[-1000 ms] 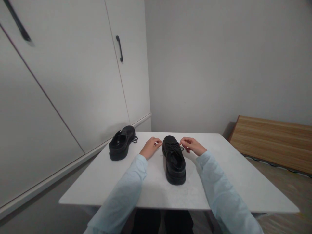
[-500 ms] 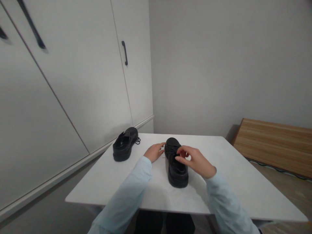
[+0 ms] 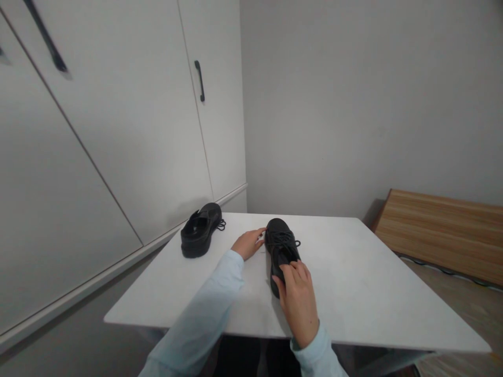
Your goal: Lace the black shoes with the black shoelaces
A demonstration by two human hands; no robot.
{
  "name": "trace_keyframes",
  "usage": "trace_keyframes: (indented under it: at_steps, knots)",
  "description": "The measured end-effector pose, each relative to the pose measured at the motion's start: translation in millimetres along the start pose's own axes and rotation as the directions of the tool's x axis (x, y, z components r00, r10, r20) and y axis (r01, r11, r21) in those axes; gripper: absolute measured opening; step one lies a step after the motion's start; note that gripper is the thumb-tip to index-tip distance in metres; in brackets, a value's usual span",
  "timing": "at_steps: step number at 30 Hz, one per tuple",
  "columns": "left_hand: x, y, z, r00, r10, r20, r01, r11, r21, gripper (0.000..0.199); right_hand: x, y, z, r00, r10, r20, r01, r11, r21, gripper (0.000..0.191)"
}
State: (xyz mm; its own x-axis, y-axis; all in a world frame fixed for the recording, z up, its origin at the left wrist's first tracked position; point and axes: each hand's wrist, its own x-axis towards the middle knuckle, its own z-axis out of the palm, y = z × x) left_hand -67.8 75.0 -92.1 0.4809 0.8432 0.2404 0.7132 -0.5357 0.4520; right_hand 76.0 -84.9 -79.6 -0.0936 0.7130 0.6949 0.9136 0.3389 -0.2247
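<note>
A black lace-up shoe (image 3: 280, 235) stands on the white table in front of me, its toe pointing away. Laces cross its front, and a small loop sticks out on the right. My right hand (image 3: 297, 301) grips the heel, thumb on the left and fingers over the back opening, so most of the heel is hidden. Beside the toe, my left hand (image 3: 248, 244) rests with thumb and fingers apart, fingertips against the shoe's left side. A second black shoe (image 3: 199, 231) sits farther left, its laces hanging out on the right.
The white table (image 3: 361, 283) stretches to both sides. A white cabinet (image 3: 129, 120) with dark handles runs along the left, and a grey wall (image 3: 353, 104) rises behind. A wood-grain panel (image 3: 440, 230) stands off the table's right end.
My right hand has moved from the laces down and back to the shoe's heel and taken hold there. My left hand has stayed beside the toe.
</note>
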Motion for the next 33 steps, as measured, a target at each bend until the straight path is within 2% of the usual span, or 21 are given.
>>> trace_keyframes:
  at_steps: [4,7,10,14,17,22,27,33]
  knots:
    - [-0.2,-2.0,0.8,1.000,0.012,-0.008,-0.012,1.000,-0.002,0.047,2.2,4.4,-3.6,1.000,-0.027,0.012,0.026,0.998,0.050,0.007]
    - [0.0,-2.2,0.7,1.000,0.016,-0.010,-0.016,1.000,0.001,0.047,6.7,12.2,-6.1,0.992,-0.113,0.051,0.110,0.992,0.054,0.008]
    - [-0.1,-1.0,-0.3,1.000,0.004,0.001,-0.004,1.000,0.002,0.048,12.7,20.8,-8.5,0.970,-0.214,0.117,0.212,0.977,0.032,0.008]
    - [-0.6,0.0,-1.4,1.000,0.020,-0.010,-0.020,1.000,-0.002,0.048,19.9,27.3,-11.9,0.941,-0.286,0.178,0.288,0.957,0.014,0.006]
    - [-1.1,0.1,-1.3,0.999,0.027,-0.022,-0.027,1.000,-0.001,0.047,24.9,29.0,-15.5,0.932,-0.295,0.211,0.294,0.955,0.040,0.004]
    - [-1.9,0.7,-1.8,1.000,0.019,-0.019,-0.019,1.000,0.006,0.046,36.8,37.8,-26.6,0.941,-0.270,0.206,0.263,0.963,0.059,0.006]
    - [-1.6,-2.6,-1.2,0.999,0.034,-0.003,-0.034,0.999,0.018,0.041,49.8,67.2,-38.4,0.951,-0.258,0.172,0.263,0.965,-0.006,0.012]
    - [-0.5,-7.1,0.9,0.999,0.053,0.008,-0.054,0.997,0.057,0.036,59.9,124.9,-46.7,0.966,-0.242,0.091,0.251,0.962,-0.103,0.018]
